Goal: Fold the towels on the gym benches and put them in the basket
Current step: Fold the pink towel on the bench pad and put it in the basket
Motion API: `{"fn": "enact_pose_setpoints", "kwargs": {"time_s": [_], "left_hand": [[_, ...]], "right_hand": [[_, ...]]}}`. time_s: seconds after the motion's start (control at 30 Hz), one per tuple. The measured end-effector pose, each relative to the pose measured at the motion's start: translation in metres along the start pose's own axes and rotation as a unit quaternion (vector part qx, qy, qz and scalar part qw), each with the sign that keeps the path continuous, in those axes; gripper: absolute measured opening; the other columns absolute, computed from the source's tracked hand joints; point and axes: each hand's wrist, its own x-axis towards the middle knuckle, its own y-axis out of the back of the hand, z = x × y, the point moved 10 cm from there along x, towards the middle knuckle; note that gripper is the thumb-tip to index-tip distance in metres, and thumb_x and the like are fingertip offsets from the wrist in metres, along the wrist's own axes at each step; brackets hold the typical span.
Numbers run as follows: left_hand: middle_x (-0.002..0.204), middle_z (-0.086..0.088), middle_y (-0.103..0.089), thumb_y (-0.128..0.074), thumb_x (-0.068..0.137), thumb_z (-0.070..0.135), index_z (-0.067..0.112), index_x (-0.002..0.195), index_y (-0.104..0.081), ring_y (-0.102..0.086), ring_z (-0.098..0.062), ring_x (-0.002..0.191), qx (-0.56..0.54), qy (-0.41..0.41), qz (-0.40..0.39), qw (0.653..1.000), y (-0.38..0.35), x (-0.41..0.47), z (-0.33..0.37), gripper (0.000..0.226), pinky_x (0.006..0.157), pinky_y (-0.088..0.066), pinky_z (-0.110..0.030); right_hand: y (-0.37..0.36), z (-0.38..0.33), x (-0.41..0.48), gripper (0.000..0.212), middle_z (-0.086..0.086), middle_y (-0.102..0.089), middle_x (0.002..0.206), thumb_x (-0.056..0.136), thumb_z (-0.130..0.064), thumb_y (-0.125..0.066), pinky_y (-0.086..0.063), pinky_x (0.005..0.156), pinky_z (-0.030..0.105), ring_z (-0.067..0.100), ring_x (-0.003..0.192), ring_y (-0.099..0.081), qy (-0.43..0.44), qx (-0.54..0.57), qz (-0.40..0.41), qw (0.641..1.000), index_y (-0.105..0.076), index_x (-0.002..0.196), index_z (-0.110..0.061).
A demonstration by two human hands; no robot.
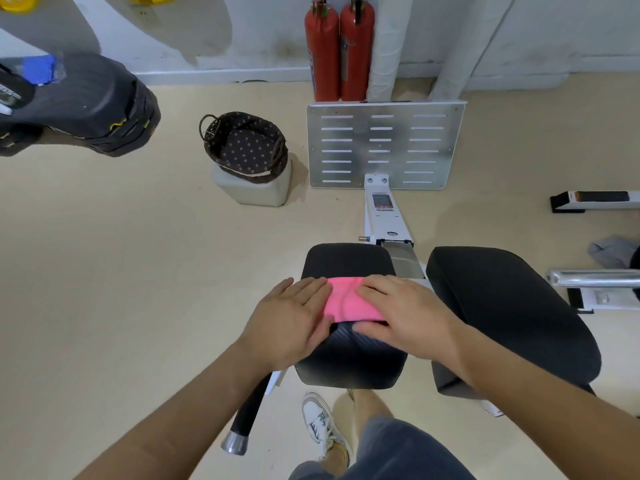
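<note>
Pink towel (346,301) lies folded small on the narrow black seat pad (349,362) in front of us. Both our hands rest flat on it with straight fingers, the left hand (291,317) pressing its left end and the right hand (408,313) its right end, neither one gripping. To finish this fold well, we judge we should smooth from the middle outward so the layers lie flush. Then we should slide our fingers beneath with a thumb on top, so the bundle does not spring open when lifted. Its destination, the dark lined basket (277,157), sits on a pale block (252,192) on the floor, well apart to the upper left. We count one pink towel, two hands and one basket. There are three black pads: the seat pad, a wider pad (512,313) just to its right, and a far pad (86,105) at upper left bearing one blue cloth (38,69). We also count one grey cloth (609,252) at the right edge and two red fire extinguishers (322,53) against the wall.
</note>
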Motion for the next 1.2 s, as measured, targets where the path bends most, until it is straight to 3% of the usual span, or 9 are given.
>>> {"fn": "enact_pose_setpoints", "kwargs": {"time_s": [0.27,0.37,0.43,0.63,0.73,0.83,1.0,1.1,1.2], "left_hand": [[0.116,0.003,-0.069,-0.065,0.064,0.037,0.019,0.12,-0.061,-0.066,-0.014,0.105,-0.014,0.07,-0.033,0.997,-0.005,0.009,-0.011,0.059,0.104,-0.039,-0.039],[0.101,0.007,-0.07,-0.063,0.069,0.027,0.027,0.119,-0.057,-0.065,-0.015,0.096,-0.065,0.148,-0.072,0.984,-0.002,0.017,-0.017,0.05,0.109,-0.036,-0.035],[0.093,0.007,-0.07,-0.061,0.071,0.027,0.03,0.113,-0.06,-0.063,-0.016,0.086,-0.18,0.228,-0.065,0.955,0.009,0.015,-0.031,0.042,0.088,-0.047,-0.028],[0.092,-0.008,-0.071,-0.071,0.082,0.01,0.013,0.103,-0.064,-0.069,-0.019,0.079,-0.66,0.414,0.07,0.623,0.045,-0.058,-0.064,0.023,0.066,-0.055,-0.028],[0.091,-0.008,-0.072,-0.065,0.088,0.013,0.007,0.108,-0.064,-0.068,-0.016,0.073,-0.714,0.425,0.139,0.539,0.072,-0.106,-0.075,0.021,0.063,-0.055,-0.026],[0.094,-0.008,-0.073,-0.069,0.085,0.028,0.01,0.108,-0.065,-0.07,-0.022,0.08,-0.673,0.436,0.146,0.579,0.09,-0.163,-0.095,0.029,0.073,-0.057,-0.034],[0.118,0.021,-0.059,-0.072,0.078,0.037,0.034,0.121,-0.056,-0.052,0.003,0.112,-0.38,0.369,0.16,0.833,0.157,-0.258,-0.127,0.046,0.094,-0.04,-0.02],[0.111,0.028,-0.063,-0.076,0.076,0.029,0.042,0.122,-0.054,-0.055,0.013,0.104,-0.429,0.269,0.169,0.846,0.196,-0.301,-0.125,0.053,0.085,-0.043,-0.008],[0.086,0.014,-0.072,-0.083,0.066,0.017,0.029,0.101,-0.067,-0.065,-0.003,0.079,-0.503,0.274,0.251,0.78,0.228,-0.364,-0.153,0.04,0.066,-0.051,-0.015]], "right_hand": [[-0.01,0.017,-0.001,0.059,-0.006,-0.04,0.149,0.089,-0.034,-0.057,-0.032,0.113,0.035,0.016,0.137,-0.037,-0.067,0.074,-0.052,0.994,-0.038,0.144,-0.026],[-0.001,0.023,0.007,0.048,-0.006,-0.057,0.128,0.085,-0.023,-0.06,-0.041,0.096,0.027,0.016,0.121,-0.05,-0.112,0.137,-0.046,0.983,-0.05,0.132,-0.026],[0.013,0.028,0.013,0.038,-0.006,-0.063,0.107,0.082,-0.018,-0.06,-0.042,0.079,0.024,0.016,0.104,-0.057,-0.15,0.198,-0.039,0.968,-0.056,0.118,-0.026],[0.052,0.014,0.022,0.035,0.001,-0.068,0.106,0.084,-0.026,-0.069,-0.055,0.085,0.037,0.019,0.095,-0.066,-0.276,0.52,0.019,0.808,-0.062,0.118,-0.019],[0.069,-0.044,0.034,0.031,0.007,-0.068,0.097,0.09,-0.025,-0.063,-0.05,0.061,0.027,0.02,0.078,-0.066,-0.245,0.541,0.032,0.804,-0.063,0.117,-0.011],[0.092,-0.113,0.04,0.022,0.007,-0.071,0.091,0.092,-0.019,-0.06,-0.047,0.051,0.02,0.013,0.062,-0.069,-0.202,0.516,0.063,0.83,-0.064,0.113,-0.013],[0.128,-0.269,0.039,0.027,-0.012,-0.07,0.095,0.086,-0.027,-0.067,-0.053,0.072,0.022,0.003,0.083,-0.064,-0.03,0.302,0.098,0.948,-0.067,0.112,-0.031],[0.128,-0.377,0.039,0.031,-0.016,-0.069,0.101,0.083,-0.032,-0.068,-0.05,0.082,0.026,0.0,0.091,-0.061,0.07,0.201,0.092,0.973,-0.065,0.114,-0.034],[0.134,-0.461,0.041,0.037,-0.011,-0.067,0.09,0.075,-0.039,-0.077,-0.048,0.076,0.025,0.004,0.08,-0.059,0.104,0.226,0.139,0.959,-0.063,0.109,-0.035]]}}
